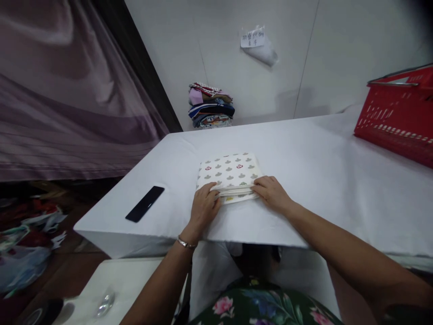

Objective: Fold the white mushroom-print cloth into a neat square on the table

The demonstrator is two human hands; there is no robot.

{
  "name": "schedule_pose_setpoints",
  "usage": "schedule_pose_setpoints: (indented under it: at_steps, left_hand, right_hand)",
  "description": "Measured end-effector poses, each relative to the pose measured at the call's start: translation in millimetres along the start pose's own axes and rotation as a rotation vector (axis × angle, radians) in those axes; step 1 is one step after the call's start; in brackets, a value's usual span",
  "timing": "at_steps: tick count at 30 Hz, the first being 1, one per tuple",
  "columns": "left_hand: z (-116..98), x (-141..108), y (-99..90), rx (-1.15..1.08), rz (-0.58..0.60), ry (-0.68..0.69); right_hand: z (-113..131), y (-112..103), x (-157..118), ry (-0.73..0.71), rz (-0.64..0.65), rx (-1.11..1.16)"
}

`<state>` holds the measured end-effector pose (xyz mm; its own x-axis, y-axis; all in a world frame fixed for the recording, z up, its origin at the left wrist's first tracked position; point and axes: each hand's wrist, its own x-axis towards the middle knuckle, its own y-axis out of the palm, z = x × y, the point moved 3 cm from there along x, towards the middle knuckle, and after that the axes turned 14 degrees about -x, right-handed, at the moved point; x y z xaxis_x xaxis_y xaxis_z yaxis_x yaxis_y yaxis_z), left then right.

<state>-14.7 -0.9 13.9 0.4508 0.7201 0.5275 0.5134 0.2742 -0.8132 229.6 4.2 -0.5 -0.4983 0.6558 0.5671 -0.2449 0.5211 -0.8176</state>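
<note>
A white cloth point(229, 170) printed with small grey and red motifs lies folded in several layers near the table's front edge. My left hand point(204, 205) grips its near left corner, fingers on top and thumb at the layered edge. At the near right corner my right hand point(272, 194) pinches the same edge, fingers curled over it. Between both hands the stacked folds face me, with a bit of yellow print showing on the lowest layer.
A black phone point(145, 204) lies left on the white-covered table point(304, 158). Folded clothes point(211, 106) are stacked at the back by the wall. A red basket point(399, 117) stands at the right. A curtain point(67, 90) hangs left; a white stool point(111, 284) is below.
</note>
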Motion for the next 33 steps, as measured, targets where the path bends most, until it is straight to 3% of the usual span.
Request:
schedule_pose_setpoints:
  at_steps: [8, 21, 33]
  left_hand:
    - [2.7, -7.1, 4.7, -0.025, 0.026, 0.05]
    - [-9.9, 7.4, 5.2, 0.04, 0.133, 0.0]
    - [-8.9, -2.5, 9.4, -0.069, 0.081, 0.029]
  right_hand:
    - [-3.7, -3.6, -0.6, -0.053, -0.045, 0.045]
    - [-2.4, 1.1, -1.2, 0.003, 0.051, 0.027]
    - [-5.0, -3.8, -0.7, -0.028, 0.03, 0.15]
